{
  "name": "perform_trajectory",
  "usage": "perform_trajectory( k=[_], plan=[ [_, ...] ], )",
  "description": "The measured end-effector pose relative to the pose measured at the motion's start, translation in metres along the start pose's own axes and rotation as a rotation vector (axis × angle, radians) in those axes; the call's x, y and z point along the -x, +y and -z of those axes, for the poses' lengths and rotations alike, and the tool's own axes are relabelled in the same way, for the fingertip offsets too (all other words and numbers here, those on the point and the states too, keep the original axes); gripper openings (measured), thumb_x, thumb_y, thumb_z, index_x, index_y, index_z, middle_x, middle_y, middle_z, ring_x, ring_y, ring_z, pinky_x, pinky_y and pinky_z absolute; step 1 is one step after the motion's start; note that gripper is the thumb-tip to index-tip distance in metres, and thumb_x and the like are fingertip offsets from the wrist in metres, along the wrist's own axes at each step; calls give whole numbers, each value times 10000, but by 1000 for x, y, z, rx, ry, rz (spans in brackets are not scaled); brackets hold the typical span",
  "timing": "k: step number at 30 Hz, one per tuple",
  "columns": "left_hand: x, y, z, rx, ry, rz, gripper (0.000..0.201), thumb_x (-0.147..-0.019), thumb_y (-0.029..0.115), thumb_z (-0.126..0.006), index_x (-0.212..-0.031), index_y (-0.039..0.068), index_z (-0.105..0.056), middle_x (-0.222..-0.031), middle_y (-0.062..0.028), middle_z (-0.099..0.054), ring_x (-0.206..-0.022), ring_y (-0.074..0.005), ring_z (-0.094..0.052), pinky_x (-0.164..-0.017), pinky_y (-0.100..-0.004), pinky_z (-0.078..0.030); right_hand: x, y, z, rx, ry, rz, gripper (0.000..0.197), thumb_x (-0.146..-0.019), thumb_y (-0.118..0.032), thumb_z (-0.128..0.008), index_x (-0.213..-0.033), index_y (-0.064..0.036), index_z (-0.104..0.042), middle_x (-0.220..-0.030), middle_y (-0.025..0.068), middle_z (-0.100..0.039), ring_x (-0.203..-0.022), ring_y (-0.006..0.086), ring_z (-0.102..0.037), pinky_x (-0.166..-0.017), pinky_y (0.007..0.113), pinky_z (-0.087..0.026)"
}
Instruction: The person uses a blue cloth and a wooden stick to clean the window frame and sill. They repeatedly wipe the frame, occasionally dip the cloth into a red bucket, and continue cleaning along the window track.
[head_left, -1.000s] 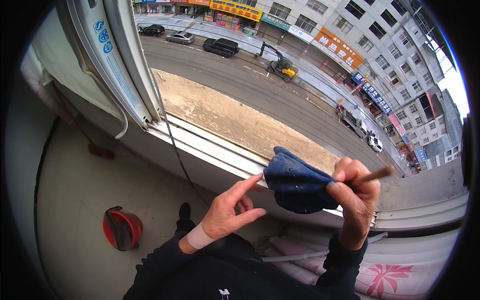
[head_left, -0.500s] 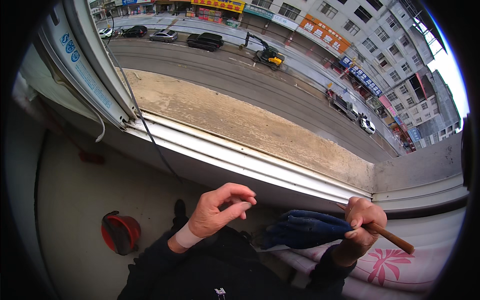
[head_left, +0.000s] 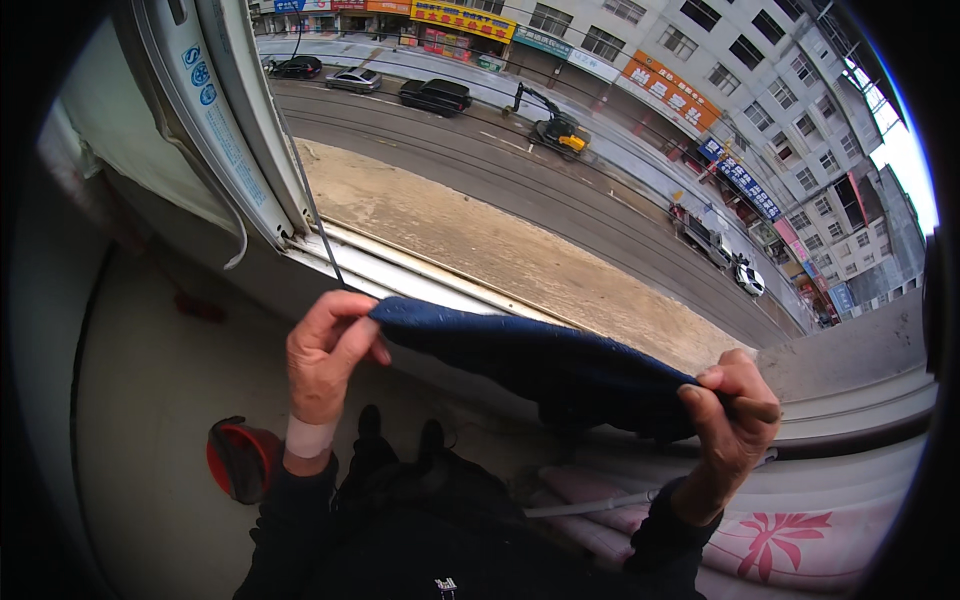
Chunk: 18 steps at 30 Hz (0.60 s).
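A dark blue cloth (head_left: 540, 355) is stretched between my two hands in front of the window sill, its lower part hanging down in folds. My left hand (head_left: 325, 350), with a pale band round the wrist, pinches its left corner between thumb and fingers. At the other end, my right hand (head_left: 735, 405) grips the right corner, thumb on the near side. The cloth covers part of the white window track (head_left: 440, 280). I cannot make out the wooden stick now.
Beyond the open window lies a rough concrete ledge (head_left: 450, 235) above a street. A dark cable (head_left: 313, 205) crosses the frame at left. On the floor stands a red bucket (head_left: 243, 460) with a dark cloth over it. Flower-printed fabric (head_left: 780, 540) and a white pole (head_left: 590, 505) lie at right.
My left hand has moved left and taken hold of the cloth's corner. The bunched cloth is now spread out. The wooden stick seen in my right hand before no longer shows.
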<state>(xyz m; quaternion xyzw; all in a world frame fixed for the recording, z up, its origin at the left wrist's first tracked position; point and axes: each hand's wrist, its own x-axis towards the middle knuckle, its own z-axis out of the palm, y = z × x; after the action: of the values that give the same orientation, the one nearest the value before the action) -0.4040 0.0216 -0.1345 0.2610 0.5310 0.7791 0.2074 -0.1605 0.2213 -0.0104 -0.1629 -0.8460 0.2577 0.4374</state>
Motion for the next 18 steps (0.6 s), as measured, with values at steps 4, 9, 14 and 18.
perform_trajectory(
  k=[4, 9, 14, 18],
  plan=[
    [-53, 9, 12, -256, 63, -199, 164, -909, 27, -617, -1073, 20, -620, -923, -35, -660, -741, -80, -629, -685, -216, -521, 5, 26, -41, 194, -273, -75, 137, -744, -59, -784, -814, -38, -668, -669, 66, -563, -582, 202, -545, -541, 302, -422],
    [-60, -18, 2, -744, -135, -337, 277, -841, 39, -669, -1115, 41, -629, -1069, -82, -666, -977, -186, -658, -843, -283, -494, 25, 80, -80, 497, -290, 13, 184, -778, -189, -765, -838, -79, -631, -752, 73, -574, -722, 272, -606, -599, 367, -469],
    [-59, -34, -1, -1137, -340, -583, 309, -796, 146, -704, -1089, 57, -661, -1107, -103, -639, -1084, -286, -572, -942, -368, -418, 35, 91, -74, 422, -274, -58, 183, -774, -185, -767, -841, -77, -635, -763, 84, -580, -738, 282, -611, -611, 373, -474],
    [-63, -37, -21, -1113, -454, -567, 330, -800, 150, -703, -1103, 32, -651, -1087, -117, -631, -1042, -305, -570, -934, -378, -424, 40, 85, -58, 291, -243, -142, 174, -764, -131, -777, -849, -53, -648, -753, 87, -573, -690, 271, -596, -595, 353, -463]
  ],
)
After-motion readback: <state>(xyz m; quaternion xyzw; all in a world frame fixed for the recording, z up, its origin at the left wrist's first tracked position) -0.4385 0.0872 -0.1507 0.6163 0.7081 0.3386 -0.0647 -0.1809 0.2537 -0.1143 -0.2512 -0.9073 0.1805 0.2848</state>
